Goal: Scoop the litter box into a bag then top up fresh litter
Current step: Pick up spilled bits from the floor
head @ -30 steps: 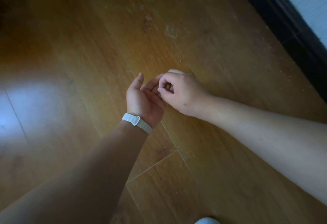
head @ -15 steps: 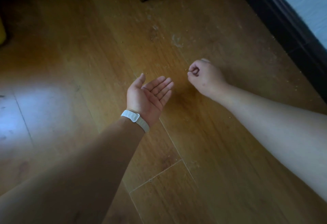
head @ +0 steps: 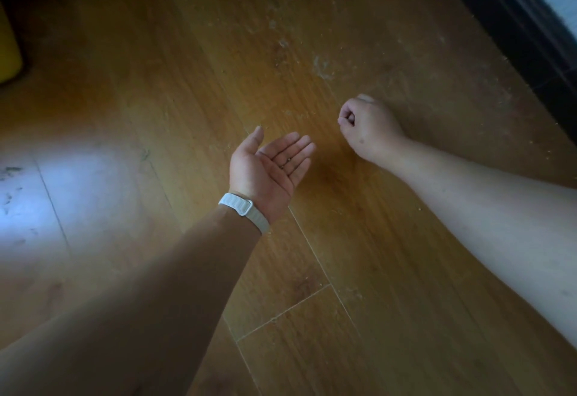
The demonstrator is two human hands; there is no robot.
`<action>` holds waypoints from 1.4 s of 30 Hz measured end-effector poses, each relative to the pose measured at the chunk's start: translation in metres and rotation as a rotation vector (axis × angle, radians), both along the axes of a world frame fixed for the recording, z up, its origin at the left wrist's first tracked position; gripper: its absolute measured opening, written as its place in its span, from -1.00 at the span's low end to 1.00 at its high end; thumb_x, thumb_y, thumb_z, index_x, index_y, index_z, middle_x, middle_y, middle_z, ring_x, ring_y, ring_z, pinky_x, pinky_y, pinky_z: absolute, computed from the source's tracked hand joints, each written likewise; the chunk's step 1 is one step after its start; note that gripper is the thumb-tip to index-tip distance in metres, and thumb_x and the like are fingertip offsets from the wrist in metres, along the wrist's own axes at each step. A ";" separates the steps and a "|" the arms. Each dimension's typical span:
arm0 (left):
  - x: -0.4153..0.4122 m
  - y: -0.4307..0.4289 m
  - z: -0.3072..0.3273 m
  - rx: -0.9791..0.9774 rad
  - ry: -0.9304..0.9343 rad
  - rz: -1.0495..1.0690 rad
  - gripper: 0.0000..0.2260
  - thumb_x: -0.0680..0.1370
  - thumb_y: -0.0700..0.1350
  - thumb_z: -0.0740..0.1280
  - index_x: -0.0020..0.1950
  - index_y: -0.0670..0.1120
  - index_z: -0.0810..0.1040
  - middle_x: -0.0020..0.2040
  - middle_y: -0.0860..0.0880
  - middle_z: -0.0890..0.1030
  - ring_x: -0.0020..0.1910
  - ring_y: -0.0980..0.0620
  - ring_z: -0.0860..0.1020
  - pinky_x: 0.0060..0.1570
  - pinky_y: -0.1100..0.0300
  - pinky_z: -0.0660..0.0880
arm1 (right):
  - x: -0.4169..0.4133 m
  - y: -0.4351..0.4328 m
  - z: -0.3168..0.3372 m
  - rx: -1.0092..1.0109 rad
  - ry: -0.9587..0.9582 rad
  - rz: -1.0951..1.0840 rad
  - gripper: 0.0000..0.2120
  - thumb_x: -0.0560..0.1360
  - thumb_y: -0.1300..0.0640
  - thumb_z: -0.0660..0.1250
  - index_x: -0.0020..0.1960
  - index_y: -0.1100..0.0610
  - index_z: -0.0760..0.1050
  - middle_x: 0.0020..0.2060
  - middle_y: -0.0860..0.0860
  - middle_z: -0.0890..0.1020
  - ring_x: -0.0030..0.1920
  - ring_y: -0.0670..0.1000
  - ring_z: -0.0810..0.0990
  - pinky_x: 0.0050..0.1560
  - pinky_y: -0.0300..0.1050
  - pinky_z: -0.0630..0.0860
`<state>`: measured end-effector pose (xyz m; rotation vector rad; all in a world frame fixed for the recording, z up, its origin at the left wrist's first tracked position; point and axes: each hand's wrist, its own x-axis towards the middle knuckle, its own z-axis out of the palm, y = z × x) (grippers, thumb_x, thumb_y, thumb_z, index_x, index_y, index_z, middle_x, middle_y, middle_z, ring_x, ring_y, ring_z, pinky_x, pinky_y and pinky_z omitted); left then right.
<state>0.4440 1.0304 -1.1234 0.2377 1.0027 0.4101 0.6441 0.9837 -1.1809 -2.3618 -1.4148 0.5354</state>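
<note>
Both forearms reach out over the wooden floor (head: 150, 89). The left hand (head: 265, 167) lies palm up, fingers straight, with a few litter grains (head: 287, 161) on them. The right hand (head: 365, 128) is clenched near the floor; anything pinched is too small to see.

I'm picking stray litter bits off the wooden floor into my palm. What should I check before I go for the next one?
1. Left hand flat, palm up, ready to receive: ok.
2. Litter bits resting securely on its fingers: ok, though they sit near the edge.
3. Right hand carrying a grain: cannot tell. Its fingers are curled and nothing shows between them.
4. Wooden floor free of litter: not ok. Scattered grains lie beyond the left hand, with more towards the dark baseboard.
5. Bag nearby for emptying the palm: cannot tell, none is in view.
</note>
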 end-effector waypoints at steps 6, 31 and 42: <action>0.000 -0.005 -0.004 -0.005 0.020 0.026 -0.48 0.63 0.10 0.11 0.25 -0.33 0.52 0.13 -0.28 0.65 0.14 -0.19 0.63 0.27 -0.01 0.48 | -0.015 -0.005 0.013 0.016 0.061 0.024 -0.90 0.53 0.16 0.29 -0.12 0.15 0.52 -0.13 -0.05 0.47 -0.24 -0.05 0.49 -0.28 -0.24 0.37; 0.001 -0.021 -0.010 -0.050 0.005 0.096 -0.52 0.63 0.07 0.11 0.21 -0.32 0.54 0.09 -0.26 0.66 0.10 -0.18 0.65 0.22 0.01 0.52 | 0.003 -0.016 0.010 0.018 0.026 -0.119 -0.89 0.51 0.09 0.35 -0.06 0.12 0.58 -0.10 -0.06 0.48 -0.22 -0.11 0.46 -0.18 -0.25 0.33; -0.004 -0.023 -0.003 -0.042 0.003 0.063 -0.50 0.63 0.09 0.10 0.19 -0.33 0.54 0.09 -0.27 0.66 0.10 -0.17 0.65 0.19 0.02 0.52 | 0.010 0.004 -0.001 0.002 0.015 -0.128 -0.91 0.54 0.12 0.31 -0.10 0.13 0.55 -0.07 -0.04 0.49 -0.17 -0.03 0.50 -0.19 -0.19 0.42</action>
